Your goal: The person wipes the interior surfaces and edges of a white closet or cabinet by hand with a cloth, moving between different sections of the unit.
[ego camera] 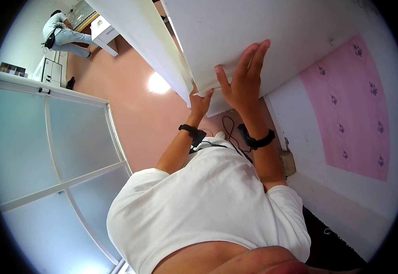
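Note:
My left hand (200,104) pinches the lower edge of a thin white sheet (207,90), with the thumb on the near side. Some of its fingers are hidden behind the sheet. My right hand (245,80) lies against a white upright surface (219,37), palm towards it and fingers apart, just right of the sheet's folded edge. Whether that surface is a wall or a panel, I cannot tell. To the left of my left hand, a long white strip of sheet material (144,37) hangs down. Each wrist bears a black strapped device.
Pink patterned wallpaper (353,109) covers part of the right wall. Frosted glass partition panels (79,137) stand at left. A brown cable (231,132) lies on the pink floor (133,120) by my feet. Far left, another person (61,34) bends beside a white desk (104,32).

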The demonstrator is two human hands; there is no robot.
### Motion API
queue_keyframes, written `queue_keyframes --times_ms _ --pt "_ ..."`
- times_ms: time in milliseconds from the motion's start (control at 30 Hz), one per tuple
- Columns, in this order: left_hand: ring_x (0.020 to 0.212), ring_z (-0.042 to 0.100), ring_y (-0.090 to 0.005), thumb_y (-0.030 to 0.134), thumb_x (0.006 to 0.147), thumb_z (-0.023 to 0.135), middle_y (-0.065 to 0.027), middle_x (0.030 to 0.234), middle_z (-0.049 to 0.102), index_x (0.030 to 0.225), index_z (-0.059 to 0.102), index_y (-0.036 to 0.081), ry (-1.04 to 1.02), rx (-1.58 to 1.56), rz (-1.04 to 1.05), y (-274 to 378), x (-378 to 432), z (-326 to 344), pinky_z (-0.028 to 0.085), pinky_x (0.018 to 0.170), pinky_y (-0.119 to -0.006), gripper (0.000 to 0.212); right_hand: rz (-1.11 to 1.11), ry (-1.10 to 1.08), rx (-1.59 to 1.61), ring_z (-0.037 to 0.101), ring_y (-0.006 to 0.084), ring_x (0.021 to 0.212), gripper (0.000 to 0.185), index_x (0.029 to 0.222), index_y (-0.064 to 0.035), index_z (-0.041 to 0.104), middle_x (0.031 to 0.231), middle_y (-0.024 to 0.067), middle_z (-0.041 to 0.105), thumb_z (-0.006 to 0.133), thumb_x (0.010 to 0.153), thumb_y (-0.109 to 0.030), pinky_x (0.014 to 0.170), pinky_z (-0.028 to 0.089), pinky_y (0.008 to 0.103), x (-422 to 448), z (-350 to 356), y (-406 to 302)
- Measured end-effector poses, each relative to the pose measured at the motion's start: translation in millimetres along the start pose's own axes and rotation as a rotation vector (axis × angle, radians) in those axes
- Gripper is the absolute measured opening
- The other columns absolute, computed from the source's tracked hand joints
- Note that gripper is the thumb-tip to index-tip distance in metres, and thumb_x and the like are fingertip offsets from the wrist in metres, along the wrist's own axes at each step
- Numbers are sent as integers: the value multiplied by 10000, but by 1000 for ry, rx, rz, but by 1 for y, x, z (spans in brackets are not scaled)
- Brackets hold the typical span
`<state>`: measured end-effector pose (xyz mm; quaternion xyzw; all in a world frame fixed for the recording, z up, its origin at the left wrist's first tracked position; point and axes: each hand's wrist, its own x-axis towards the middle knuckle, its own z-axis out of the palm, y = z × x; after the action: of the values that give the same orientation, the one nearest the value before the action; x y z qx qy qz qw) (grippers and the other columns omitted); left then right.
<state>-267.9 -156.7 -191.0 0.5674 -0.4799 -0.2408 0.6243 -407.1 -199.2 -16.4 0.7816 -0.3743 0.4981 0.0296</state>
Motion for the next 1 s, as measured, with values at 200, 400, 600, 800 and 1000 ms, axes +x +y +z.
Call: queue_keyframes --times_ms 200,400,600,800,1000 --pt "750 591 -178 103 685 814 -63 818 629 905 598 23 144 190 244 74 33 -32 472 721 -294 318 67 -45 57 166 534 1378 952 1484 43 86 1491 374 71 687 848 -331 1072 343 488 -15 -4 -10" --pt "733 581 -125 -86 696 706 -49 810 609 870 562 22 130 123 505 195 72 -78 476 694 -240 250 127 -119 180 362 432 1319 774 1444 26 258 1454 283 296 678 851 -241 1041 375 457 -20 -34 -47" --pt "646 529 -96 7 707 740 -34 694 582 803 557 19 56 44 152 148 40 -68 451 596 -242 207 -78 -163 266 574 323 950 405 1155 -33 528 1048 124 599 679 784 -100 809 447 416 -53 -27 -83" --pt "617 449 -61 -30 777 643 -18 641 501 727 486 5 27 70 148 176 27 -74 422 557 -222 169 49 -84 339 571 304 972 428 1122 -49 527 1061 118 596 715 743 -113 858 422 401 -53 18 -53" --pt "708 509 -74 -123 724 603 -20 747 524 820 524 26 -13 -19 162 184 30 -83 421 579 -234 193 -44 -5 280 534 271 1090 616 1166 -75 518 1157 98 561 816 654 -241 990 334 498 -29 -1 -65"
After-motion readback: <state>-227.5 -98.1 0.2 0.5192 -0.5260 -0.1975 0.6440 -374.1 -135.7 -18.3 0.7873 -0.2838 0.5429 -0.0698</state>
